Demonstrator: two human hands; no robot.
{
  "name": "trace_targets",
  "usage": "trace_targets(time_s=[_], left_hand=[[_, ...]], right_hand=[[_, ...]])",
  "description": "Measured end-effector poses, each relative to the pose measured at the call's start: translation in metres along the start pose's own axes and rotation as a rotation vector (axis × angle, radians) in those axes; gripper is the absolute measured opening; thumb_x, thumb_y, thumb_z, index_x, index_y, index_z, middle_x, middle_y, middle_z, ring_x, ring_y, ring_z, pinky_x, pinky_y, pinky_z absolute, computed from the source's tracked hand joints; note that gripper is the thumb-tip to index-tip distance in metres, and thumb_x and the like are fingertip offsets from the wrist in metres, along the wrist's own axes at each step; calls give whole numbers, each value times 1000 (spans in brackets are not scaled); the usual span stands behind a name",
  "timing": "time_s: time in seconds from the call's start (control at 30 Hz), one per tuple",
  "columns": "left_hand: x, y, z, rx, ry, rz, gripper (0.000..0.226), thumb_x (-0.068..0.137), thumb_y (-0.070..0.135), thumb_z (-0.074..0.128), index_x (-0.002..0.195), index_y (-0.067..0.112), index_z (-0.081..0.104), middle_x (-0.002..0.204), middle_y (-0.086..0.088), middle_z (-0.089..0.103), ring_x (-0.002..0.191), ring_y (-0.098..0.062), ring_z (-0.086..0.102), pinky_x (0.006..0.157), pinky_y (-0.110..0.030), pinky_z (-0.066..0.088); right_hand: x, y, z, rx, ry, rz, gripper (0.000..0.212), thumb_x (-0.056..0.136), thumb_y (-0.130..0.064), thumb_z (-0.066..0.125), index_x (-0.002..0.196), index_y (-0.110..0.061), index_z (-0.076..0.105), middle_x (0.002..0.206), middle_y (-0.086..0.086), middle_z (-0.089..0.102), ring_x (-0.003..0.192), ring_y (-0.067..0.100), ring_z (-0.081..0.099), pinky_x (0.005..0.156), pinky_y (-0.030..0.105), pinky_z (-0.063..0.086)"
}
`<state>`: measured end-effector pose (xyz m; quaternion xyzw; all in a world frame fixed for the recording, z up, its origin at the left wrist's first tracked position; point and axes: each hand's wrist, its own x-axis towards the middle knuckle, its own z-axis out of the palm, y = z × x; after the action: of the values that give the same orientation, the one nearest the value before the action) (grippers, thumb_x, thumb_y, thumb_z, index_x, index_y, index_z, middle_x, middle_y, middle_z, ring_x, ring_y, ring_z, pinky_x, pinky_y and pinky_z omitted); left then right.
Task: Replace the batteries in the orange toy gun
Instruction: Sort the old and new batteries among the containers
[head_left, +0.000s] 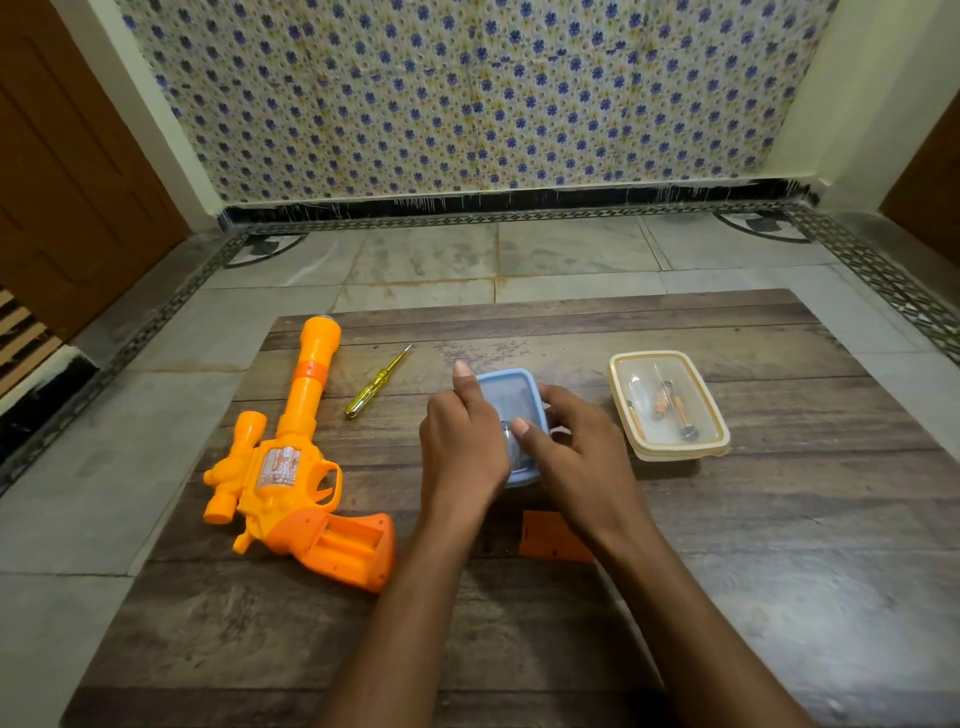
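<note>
— Where's the toy?

— Left of the frame: the orange toy gun (291, 467) lies flat on the table (208, 649), and the battery bay in its handle is open and looks empty. The yellow screwdriver (376, 384) lies just right of its barrel.

— And your grip?

— At centre, my left hand (462, 441) clasps the left edge of the blue box (511, 387). My right hand (576, 452) curls round its right edge, thumb on the lid.

— How do you open it cleanly?

— I'd pin the base with my left hand, peel one corner up with my right, and keep it level so nothing rolls out. The orange cover (550, 538) lies below my wrists, and the cream box (670, 405) sits closed at right.
</note>
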<state>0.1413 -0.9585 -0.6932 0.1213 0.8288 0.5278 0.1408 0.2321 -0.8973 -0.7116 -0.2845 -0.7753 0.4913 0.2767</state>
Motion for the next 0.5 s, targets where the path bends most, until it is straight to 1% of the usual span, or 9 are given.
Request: trace_targets(time_s=[0.03, 0.1, 0.17, 0.2, 0.27, 0.33, 0.4, 0.43, 0.5], left_hand=[[0, 0, 4, -4, 11, 2, 66, 110, 51, 21, 107, 0, 62, 116, -20, 67, 107, -36, 62, 77, -34, 38], [-1, 0, 7, -16, 26, 21, 66, 109, 53, 22, 98, 4, 64, 105, -17, 69, 101, -35, 64, 77, -37, 43], [0, -1, 10, -59, 13, 34, 54, 109, 52, 28, 91, 12, 60, 97, -11, 67, 95, -32, 64, 79, -37, 47], [2, -2, 9, -87, -10, 41, 45, 108, 53, 34, 93, 18, 58, 98, -10, 69, 95, -31, 65, 83, -40, 52], [6, -8, 6, -160, -91, 3, 28, 96, 56, 54, 100, 29, 54, 103, -7, 71, 95, -29, 71, 89, -52, 58], [11, -17, 2, -219, -196, -36, 27, 85, 48, 68, 107, 38, 55, 104, -7, 74, 93, -28, 75, 85, -59, 61], [14, -22, 0, -223, -281, 14, 34, 86, 32, 74, 116, 38, 59, 109, -6, 76, 97, -25, 76, 86, -56, 62], [14, -24, -1, -208, -315, 51, 37, 86, 27, 76, 119, 36, 62, 114, -5, 76, 101, -23, 76, 89, -52, 62], [13, -27, -1, -167, -367, 116, 39, 90, 16, 76, 126, 29, 65, 124, -4, 73, 110, -14, 73, 97, -42, 60]], right_hand=[[-1, -1, -1, 5, 17, -4, 26, 97, -22, 65, 122, -25, 68, 99, -12, 72, 87, -6, 67, 63, 12, 52], [-1, -4, 0, -4, 58, 1, 26, 96, -19, 65, 121, -29, 70, 95, -14, 73, 83, -5, 67, 63, 10, 50], [0, -5, -1, -52, 132, 17, 27, 95, -21, 68, 122, -26, 71, 95, -13, 73, 76, -6, 66, 60, 5, 47], [1, -5, -1, -78, 180, 28, 29, 95, -24, 69, 124, -23, 70, 97, -12, 71, 75, -7, 64, 58, 3, 46], [1, -3, 0, -103, 255, 56, 36, 95, -31, 71, 129, -22, 64, 102, -7, 68, 79, -3, 64, 55, 4, 46], [6, -1, 1, -138, 311, 73, 43, 94, -34, 73, 132, -22, 58, 110, -2, 69, 88, 8, 67, 58, 7, 47], [14, 5, 2, -217, 360, 56, 44, 93, -31, 73, 132, -20, 56, 116, 2, 70, 97, 14, 65, 65, 10, 42], [18, 7, 3, -255, 374, 48, 43, 92, -30, 73, 131, -18, 58, 116, 5, 69, 101, 18, 65, 70, 15, 42], [22, 9, 6, -295, 385, 48, 40, 93, -28, 71, 130, -15, 62, 118, 9, 70, 107, 25, 65, 83, 29, 51]])
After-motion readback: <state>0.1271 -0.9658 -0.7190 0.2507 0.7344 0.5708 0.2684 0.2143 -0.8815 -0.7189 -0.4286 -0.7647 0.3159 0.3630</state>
